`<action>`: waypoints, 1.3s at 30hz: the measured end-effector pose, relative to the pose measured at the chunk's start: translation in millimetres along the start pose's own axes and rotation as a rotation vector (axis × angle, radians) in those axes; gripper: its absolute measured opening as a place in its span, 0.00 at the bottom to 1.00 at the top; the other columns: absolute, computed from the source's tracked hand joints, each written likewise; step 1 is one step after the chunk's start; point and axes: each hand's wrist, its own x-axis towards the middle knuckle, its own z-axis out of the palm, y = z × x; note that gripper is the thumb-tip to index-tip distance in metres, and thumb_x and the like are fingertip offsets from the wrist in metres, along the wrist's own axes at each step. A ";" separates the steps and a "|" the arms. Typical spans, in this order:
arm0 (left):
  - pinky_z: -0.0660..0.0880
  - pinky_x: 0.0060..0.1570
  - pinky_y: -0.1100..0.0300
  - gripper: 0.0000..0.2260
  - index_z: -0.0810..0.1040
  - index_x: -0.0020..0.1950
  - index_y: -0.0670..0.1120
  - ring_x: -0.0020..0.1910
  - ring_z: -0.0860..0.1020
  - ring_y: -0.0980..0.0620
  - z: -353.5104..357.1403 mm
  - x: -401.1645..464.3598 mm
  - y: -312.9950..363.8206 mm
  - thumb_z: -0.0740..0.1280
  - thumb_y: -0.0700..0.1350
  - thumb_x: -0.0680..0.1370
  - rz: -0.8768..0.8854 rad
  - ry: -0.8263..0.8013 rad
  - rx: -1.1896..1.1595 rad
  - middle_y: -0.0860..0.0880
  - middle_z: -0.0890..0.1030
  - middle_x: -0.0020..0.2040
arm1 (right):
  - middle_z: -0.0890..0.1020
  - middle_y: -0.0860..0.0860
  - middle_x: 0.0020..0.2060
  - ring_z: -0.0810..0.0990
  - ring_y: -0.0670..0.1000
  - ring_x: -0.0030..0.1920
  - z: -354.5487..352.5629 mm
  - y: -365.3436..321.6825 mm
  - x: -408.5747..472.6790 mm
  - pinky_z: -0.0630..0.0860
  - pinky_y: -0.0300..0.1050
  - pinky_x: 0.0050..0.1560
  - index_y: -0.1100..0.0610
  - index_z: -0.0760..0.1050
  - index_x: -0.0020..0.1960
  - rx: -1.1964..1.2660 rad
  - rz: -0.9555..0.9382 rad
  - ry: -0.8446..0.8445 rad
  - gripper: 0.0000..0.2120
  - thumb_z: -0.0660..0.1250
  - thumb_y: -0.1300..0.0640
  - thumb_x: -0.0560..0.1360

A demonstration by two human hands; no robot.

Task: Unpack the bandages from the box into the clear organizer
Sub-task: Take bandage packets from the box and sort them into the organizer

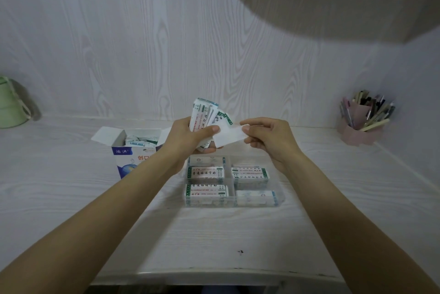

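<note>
From the head camera, both forearms reach forward over a pale wood-grain desk (71,198), the hands meeting above the clear organizer (279,195). The left hand (188,136) grips a fanned bundle of bandages (204,112), fingers curled round it and the thumb pressed across the front. The right hand (264,136) pinches one white bandage strip (229,137) between thumb and forefinger; the strip's other end lies under the left thumb, so it bridges the two hands. The organizer sits on the desk just below the hands, its compartments holding stacked bandages with green-edged wrappers; its clear walls are hard to trace, and the left wrist covers its upper left corner. The box (133,150) stands open to the left of the organizer, flaps spread, more bandages showing inside; the left forearm hides its right side and much of its printing. Open desk surface lies in front of the organizer as far as the near edge, and to the right of it. A shelf (333,0) overhangs at upper right, well above the hands. A pink pen holder (357,131) stands near the right wall, and a green container (9,103) is cut off at the left frame edge. A small dark speck (240,251) on the desk is too small to identify.
</note>
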 end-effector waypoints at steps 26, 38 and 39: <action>0.81 0.36 0.61 0.08 0.77 0.49 0.45 0.36 0.84 0.47 -3.9 -0.6 3.1 0.71 0.36 0.73 -0.027 0.001 -0.053 0.44 0.83 0.45 | 0.77 0.53 0.33 0.74 0.51 0.32 -0.4 38.5 14.0 0.68 0.43 0.36 0.63 0.78 0.40 -1.084 0.101 -0.227 0.24 0.56 0.46 0.81; 0.81 0.36 0.60 0.08 0.77 0.47 0.45 0.36 0.84 0.46 -6.7 -3.0 1.4 0.71 0.35 0.73 -0.040 0.009 -0.072 0.45 0.84 0.43 | 0.70 0.51 0.30 0.70 0.48 0.32 1.6 39.2 11.1 0.67 0.43 0.40 0.58 0.82 0.47 -0.990 -0.071 -0.209 0.23 0.53 0.47 0.82; 0.81 0.37 0.59 0.08 0.77 0.47 0.45 0.36 0.84 0.46 -7.2 -3.2 1.2 0.71 0.35 0.73 -0.041 0.010 -0.072 0.45 0.84 0.43 | 0.73 0.51 0.31 0.71 0.47 0.32 4.6 33.7 8.2 0.68 0.42 0.39 0.57 0.82 0.49 -0.831 -0.093 -0.176 0.20 0.55 0.47 0.81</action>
